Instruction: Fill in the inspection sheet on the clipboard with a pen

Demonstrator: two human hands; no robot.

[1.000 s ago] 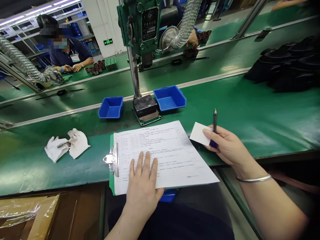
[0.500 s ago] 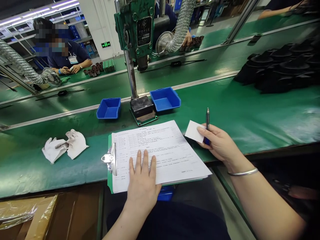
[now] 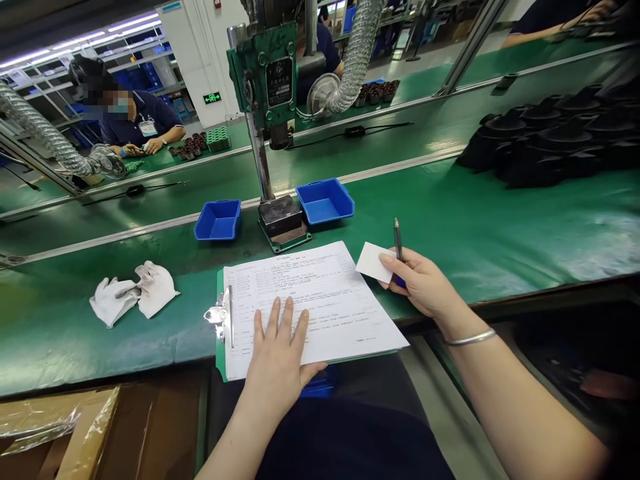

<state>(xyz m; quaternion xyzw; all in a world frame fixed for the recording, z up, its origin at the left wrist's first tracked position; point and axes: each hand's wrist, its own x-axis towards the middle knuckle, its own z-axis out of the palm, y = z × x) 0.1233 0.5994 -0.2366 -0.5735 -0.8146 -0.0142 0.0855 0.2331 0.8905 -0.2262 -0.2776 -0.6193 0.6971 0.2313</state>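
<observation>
My left hand (image 3: 277, 357) lies flat with spread fingers on printed sheets (image 3: 320, 287). The sheets are held on a green clipboard (image 3: 221, 360) by its metal clip (image 3: 220, 317) at the left side. The clipboard rests at the bench's front edge. Just right of it, my right hand (image 3: 420, 283) is closed on a small white card (image 3: 374, 263), pinched under the thumb, and on a pen (image 3: 397, 239) that points upward. The lower part of the pen is hidden by the fingers.
A green press (image 3: 280, 220) stands behind the clipboard, between two blue bins (image 3: 218, 220) (image 3: 326, 201). White gloves (image 3: 134, 293) lie at left. Black parts (image 3: 555, 137) are piled at right. Across the bench sits a co-worker (image 3: 143, 120). A cardboard box (image 3: 150, 427) is below.
The view has shifted slightly. My right hand, with the card and pen, appears a little farther left, closer to the clipboard. The left thumb is spread wider. The co-worker's head is lower.
</observation>
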